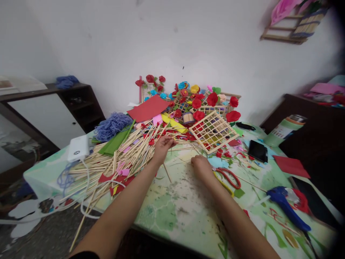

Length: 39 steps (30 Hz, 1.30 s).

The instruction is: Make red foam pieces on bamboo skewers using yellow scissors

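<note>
My left hand is at the edge of a heap of thin wooden sticks. Its thumb and fingertips are pinched together, and whatever they hold is too small to make out. Low over the table, my right hand is curled closed, its fingertips hidden from me. Between the hands a few thin sticks and faint strands lie on the patterned cloth. Beside my right hand rest scissors with red and yellow handles. Just beyond it leans a lattice of sticks.
Paper flowers and red paper pile up at the back. Blue yarn and a white power bank with a cable are left. A blue glue gun, phone and green bottle stand or lie right.
</note>
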{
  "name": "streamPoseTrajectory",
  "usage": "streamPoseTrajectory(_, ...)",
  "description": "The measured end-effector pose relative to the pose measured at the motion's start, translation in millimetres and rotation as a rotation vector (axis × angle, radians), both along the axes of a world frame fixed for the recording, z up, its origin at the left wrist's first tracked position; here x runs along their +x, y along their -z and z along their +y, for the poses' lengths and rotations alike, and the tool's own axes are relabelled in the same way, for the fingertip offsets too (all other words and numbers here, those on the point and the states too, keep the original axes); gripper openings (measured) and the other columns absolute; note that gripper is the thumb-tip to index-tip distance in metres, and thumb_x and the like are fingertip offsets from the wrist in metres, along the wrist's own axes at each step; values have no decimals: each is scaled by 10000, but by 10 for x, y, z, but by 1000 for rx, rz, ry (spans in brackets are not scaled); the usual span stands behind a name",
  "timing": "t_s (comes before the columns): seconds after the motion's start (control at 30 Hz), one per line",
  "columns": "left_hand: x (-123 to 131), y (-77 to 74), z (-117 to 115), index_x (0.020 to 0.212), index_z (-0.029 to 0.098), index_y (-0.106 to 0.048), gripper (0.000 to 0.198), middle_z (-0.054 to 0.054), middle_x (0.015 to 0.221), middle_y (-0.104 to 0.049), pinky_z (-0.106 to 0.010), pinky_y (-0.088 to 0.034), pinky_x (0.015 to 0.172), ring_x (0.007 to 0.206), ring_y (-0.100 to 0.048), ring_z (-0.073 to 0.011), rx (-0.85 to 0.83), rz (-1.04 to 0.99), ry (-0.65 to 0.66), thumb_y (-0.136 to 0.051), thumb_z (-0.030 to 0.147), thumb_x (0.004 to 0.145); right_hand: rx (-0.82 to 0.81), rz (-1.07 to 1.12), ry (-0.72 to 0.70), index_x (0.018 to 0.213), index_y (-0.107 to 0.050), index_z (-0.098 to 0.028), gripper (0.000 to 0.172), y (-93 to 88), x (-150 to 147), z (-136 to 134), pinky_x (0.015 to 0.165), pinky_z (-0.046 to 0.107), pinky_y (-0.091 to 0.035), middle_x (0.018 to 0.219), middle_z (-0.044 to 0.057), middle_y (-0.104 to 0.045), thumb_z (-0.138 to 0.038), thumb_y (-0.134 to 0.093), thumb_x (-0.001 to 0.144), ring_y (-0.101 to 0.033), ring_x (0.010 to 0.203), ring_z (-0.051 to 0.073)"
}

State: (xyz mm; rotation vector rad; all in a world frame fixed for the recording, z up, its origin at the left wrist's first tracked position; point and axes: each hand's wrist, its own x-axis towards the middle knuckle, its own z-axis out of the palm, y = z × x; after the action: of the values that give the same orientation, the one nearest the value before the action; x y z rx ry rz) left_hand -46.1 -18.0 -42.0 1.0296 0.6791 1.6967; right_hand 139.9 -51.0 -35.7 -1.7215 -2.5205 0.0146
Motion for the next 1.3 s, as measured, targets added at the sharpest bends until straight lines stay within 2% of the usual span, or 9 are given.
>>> streamPoseTrajectory(0.17,69,166,16,808,132,-539,264,-39,698,-665,-300,-495,731,698,-636,-134,-80,91,48,-674,312,671,6,-54,-34,827,-607,-122,210,55,28,-32,754,283,-322,886,127,-615,-69,-405,802,-521,893,215)
streamPoseTrajectory(0.3,49,131,16,815,140,-532,240,-32,714,-664,-278,-490,736,712,-633,-121,-105,1,16,-669,287,684,-11,-30,-56,860,-588,-111,199,30,77,-34,782,282,-316,907,143,-612,-58,-406,801,-525,908,212)
streamPoseTrajectory(0.4,44,79,10,800,138,-537,201,-25,715,-661,-238,-489,718,707,-629,-103,-148,-119,19,-664,253,695,-23,53,-29,855,-584,-115,196,-19,168,-16,714,272,-334,858,133,-619,-56,-410,787,-543,833,203)
streamPoseTrajectory(0.57,109,41,-26,795,136,-553,121,-25,731,-659,-190,-494,708,713,-628,-83,-243,-271,97,-639,182,723,-49,286,-15,887,-606,-158,185,-138,344,36,722,252,-343,912,99,-627,-127,-463,774,-543,848,182)
streamPoseTrajectory(0.67,161,17,-61,788,132,-557,37,-28,734,-658,-173,-498,703,722,-632,-79,-316,-343,127,-584,135,765,-71,454,-10,744,-616,-164,151,-189,387,72,742,266,-342,836,86,-626,-129,-468,746,-534,842,184)
streamPoseTrajectory(0.8,207,-23,-97,779,121,-556,44,-29,722,-652,-166,-506,690,729,-637,-83,-396,-400,149,-529,92,795,-164,743,27,699,-568,-165,148,-134,306,106,613,248,-374,669,33,-580,-233,-451,761,-512,646,146)
streamPoseTrajectory(0.9,249,-33,-124,771,124,-557,26,-18,707,-643,-163,-508,683,729,-639,-88,-420,-393,168,-559,99,778,-282,956,43,687,-526,-167,191,-30,163,85,514,227,-367,550,-18,-495,-332,-457,755,-442,509,112)
streamPoseTrajectory(1.1,419,25,-242,765,119,-575,115,-30,727,-650,-195,-500,737,745,-635,-97,-435,-263,252,-663,159,702,-400,1310,104,681,-487,-174,250,49,-92,-34,480,209,-344,552,-43,-434,-419,-493,731,-375,475,81)
streamPoseTrajectory(1.3,524,72,-319,744,114,-593,172,-49,728,-666,-253,-495,745,711,-631,-121,-435,-201,253,-713,180,640,-417,1417,164,622,-500,-167,266,68,-156,-78,446,209,-273,521,-52,-413,-417,-559,689,-309,453,72)
